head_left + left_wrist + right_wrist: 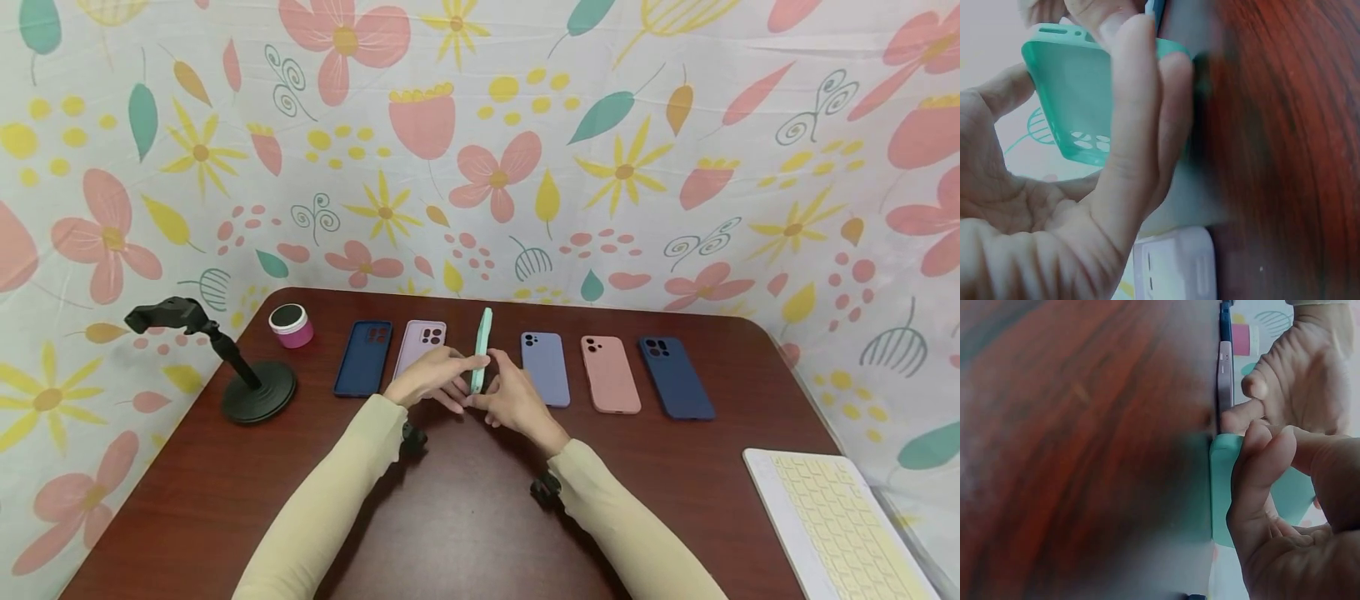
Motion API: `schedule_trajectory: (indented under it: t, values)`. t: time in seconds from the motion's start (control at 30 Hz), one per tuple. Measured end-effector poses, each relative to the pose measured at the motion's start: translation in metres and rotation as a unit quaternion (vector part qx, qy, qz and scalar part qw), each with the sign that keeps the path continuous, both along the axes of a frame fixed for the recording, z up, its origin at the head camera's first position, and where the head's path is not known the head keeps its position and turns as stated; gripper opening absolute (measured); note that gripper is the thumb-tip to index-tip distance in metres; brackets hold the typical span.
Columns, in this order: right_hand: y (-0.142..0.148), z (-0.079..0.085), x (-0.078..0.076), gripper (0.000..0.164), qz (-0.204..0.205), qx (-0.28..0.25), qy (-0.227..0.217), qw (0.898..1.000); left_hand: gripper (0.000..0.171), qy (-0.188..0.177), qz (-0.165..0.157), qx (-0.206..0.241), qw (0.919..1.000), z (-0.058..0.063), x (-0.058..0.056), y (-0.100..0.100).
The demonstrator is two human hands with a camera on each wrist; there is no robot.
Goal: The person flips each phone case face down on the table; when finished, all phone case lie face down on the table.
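Observation:
A mint green phone case stands on edge near the table's far side, between two hands. My left hand grips it from the left, and my right hand holds it from the right, low and toward the near end. The left wrist view shows the hollow inside of the case and the camera cutouts at its far end. Fingers cover part of the case in the right wrist view. Just left of the hands lies a lilac phone case, partly hidden; a periwinkle phone case lies to their right.
A dark blue case lies at the left of the row, with a pink case and another dark blue case at the right. A pink jar, a black stand and a white keyboard also stand around.

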State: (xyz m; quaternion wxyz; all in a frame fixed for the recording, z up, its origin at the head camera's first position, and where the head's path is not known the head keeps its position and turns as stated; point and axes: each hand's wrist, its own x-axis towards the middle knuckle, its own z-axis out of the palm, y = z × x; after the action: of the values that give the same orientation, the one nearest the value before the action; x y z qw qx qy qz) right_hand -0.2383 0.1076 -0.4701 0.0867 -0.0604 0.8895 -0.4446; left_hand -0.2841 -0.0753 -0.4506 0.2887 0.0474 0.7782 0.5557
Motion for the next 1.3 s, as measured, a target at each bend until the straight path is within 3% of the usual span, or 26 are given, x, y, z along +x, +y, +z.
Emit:
schedule_trajectory:
  t: [0.2, 0.47, 0.8, 1.3]
  values:
    - [-0.002, -0.001, -0.004, 0.091, -0.001, -0.001, -0.008, 1.0, 0.056, 0.052, 0.053, -0.002, 0.9972, 0.007, -0.001, 0.001]
    - [-0.005, -0.003, -0.006, 0.092, 0.006, 0.003, -0.032, 0.999, 0.036, 0.099, 0.088, -0.01, 0.9912, 0.014, 0.001, 0.003]
    - [-0.003, -0.007, -0.011, 0.098, 0.003, 0.027, -0.077, 0.997, 0.03, 0.137, 0.089, -0.032, 0.9861, 0.016, 0.005, -0.004]
    - [-0.003, -0.006, -0.012, 0.096, 0.002, 0.032, -0.081, 0.996, 0.03, 0.126, 0.088, -0.063, 0.9861, 0.014, 0.004, -0.012]
